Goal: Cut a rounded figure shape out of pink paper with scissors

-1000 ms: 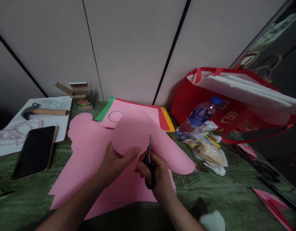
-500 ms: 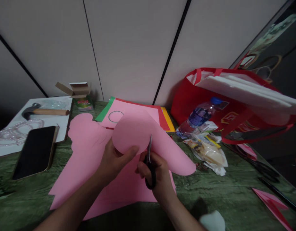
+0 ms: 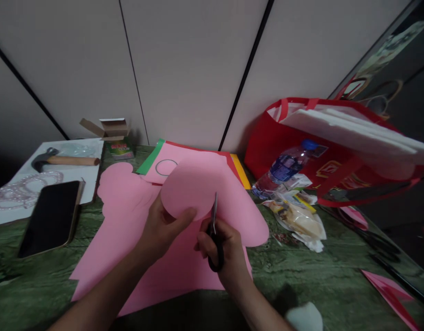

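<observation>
Pink paper [image 3: 189, 193] in pinch of left grip [image 3: 163, 230], beyond right grip [image 3: 225, 246] around scissors [image 3: 216, 238], edge probably between blades [image 3: 214, 210]

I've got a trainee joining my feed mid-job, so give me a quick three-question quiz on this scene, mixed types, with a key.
1. Which tool does the right hand hold?
2. True or false: the hammer lies to the left of the red bag in the view.
3. Fill in the colour: the left hand grips a ____ sheet.

Key:
1. Scissors, with black handles.
2. True.
3. Pink.
</observation>
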{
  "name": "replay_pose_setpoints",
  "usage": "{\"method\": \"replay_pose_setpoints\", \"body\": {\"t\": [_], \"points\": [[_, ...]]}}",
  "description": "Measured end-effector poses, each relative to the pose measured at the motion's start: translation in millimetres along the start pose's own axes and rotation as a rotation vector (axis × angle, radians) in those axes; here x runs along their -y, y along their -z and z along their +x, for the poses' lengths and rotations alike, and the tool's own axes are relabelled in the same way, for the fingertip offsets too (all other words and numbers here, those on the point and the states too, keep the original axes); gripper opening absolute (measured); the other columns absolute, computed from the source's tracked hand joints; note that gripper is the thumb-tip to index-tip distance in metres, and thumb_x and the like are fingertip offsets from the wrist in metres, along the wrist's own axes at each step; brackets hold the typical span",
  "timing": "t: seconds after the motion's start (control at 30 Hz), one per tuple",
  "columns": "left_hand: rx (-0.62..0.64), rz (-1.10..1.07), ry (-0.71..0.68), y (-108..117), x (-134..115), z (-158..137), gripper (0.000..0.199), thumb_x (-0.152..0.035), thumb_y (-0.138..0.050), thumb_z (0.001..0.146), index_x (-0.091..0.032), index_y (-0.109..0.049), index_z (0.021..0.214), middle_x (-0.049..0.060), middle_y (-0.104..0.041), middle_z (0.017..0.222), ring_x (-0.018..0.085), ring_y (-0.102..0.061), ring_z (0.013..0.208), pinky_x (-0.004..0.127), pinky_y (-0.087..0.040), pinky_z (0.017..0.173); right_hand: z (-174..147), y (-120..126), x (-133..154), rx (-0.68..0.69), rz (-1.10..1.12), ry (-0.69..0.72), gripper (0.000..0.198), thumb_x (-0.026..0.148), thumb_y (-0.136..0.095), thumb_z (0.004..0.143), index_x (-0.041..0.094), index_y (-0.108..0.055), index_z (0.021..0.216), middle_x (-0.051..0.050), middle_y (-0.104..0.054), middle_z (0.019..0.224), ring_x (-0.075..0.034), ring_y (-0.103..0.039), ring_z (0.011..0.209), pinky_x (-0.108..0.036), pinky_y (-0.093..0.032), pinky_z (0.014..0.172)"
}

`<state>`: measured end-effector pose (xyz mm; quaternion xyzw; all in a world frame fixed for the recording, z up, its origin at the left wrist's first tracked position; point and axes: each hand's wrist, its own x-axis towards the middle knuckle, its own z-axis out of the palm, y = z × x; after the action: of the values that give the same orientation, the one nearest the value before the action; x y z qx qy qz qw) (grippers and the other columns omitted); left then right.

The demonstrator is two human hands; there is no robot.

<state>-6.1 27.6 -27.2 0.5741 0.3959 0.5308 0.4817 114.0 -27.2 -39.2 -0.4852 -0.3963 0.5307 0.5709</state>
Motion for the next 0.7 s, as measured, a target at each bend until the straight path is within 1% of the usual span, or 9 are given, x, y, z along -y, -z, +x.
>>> {"method": "replay_pose_setpoints", "body": {"t": [0.13, 0.27, 0.37, 0.57, 0.7], "points": [[0.008, -0.018, -0.004, -0.4, 0.7, -0.1, 0.034, -0.024, -0.07, 0.071, -0.02, -0.057, 0.102, 0.001, -0.069, 0.09, 0.015, -0.065, 0.08, 0.021, -0.053, 0.063, -0.2, 1.3, -1.5, 0.02, -0.015, 0.018, 0.022, 0.033, -0.066, 0.069, 0.018, -0.051, 0.063, 0.007, -0.046, 0.045, -0.008, -0.043, 0.041, -0.02, -0.037, 0.039], [0.016, -0.058, 0.008, -0.2, 1.9, -0.5, 0.034, -0.024, -0.07, 0.071, -0.021, -0.057, 0.103, 0.0, -0.069, 0.09, 0.014, -0.065, 0.081, 0.02, -0.052, 0.064, -0.2, 1.1, 0.4, 0.006, -0.017, 0.006, 0.024, 0.035, -0.066, 0.067, 0.018, -0.051, 0.062, 0.006, -0.048, 0.044, -0.008, -0.044, 0.04, -0.019, -0.037, 0.037], [0.016, -0.07, 0.011, 0.6, 2.5, -1.1, 0.033, -0.023, -0.07, 0.071, -0.021, -0.058, 0.102, -0.001, -0.069, 0.089, 0.013, -0.064, 0.081, 0.02, -0.052, 0.064, -0.1, 0.6, 0.8, 0.001, -0.022, 0.006, 0.025, 0.037, -0.067, 0.066, 0.018, -0.05, 0.061, 0.007, -0.046, 0.043, -0.008, -0.045, 0.04, -0.019, -0.039, 0.037], [0.022, -0.095, 0.015, 2.0, 4.0, -0.6, 0.031, -0.023, -0.07, 0.072, -0.021, -0.058, 0.101, -0.001, -0.069, 0.089, 0.013, -0.064, 0.08, 0.02, -0.051, 0.064, -0.6, 1.0, -2.3, -0.011, -0.009, 0.01, 0.023, 0.034, -0.067, 0.066, 0.018, -0.051, 0.062, 0.007, -0.047, 0.043, -0.008, -0.045, 0.04, -0.019, -0.039, 0.037], [-0.019, -0.123, 0.0, 0.6, 3.0, -1.6, 0.024, -0.025, -0.07, 0.071, -0.021, -0.059, 0.092, -0.001, -0.068, 0.091, 0.013, -0.063, 0.083, 0.019, -0.051, 0.067, -1.2, 0.5, -3.7, -0.009, -0.003, 0.004, 0.017, 0.028, -0.064, 0.066, 0.018, -0.051, 0.062, 0.007, -0.045, 0.042, -0.008, -0.046, 0.039, -0.019, -0.039, 0.038]]}}
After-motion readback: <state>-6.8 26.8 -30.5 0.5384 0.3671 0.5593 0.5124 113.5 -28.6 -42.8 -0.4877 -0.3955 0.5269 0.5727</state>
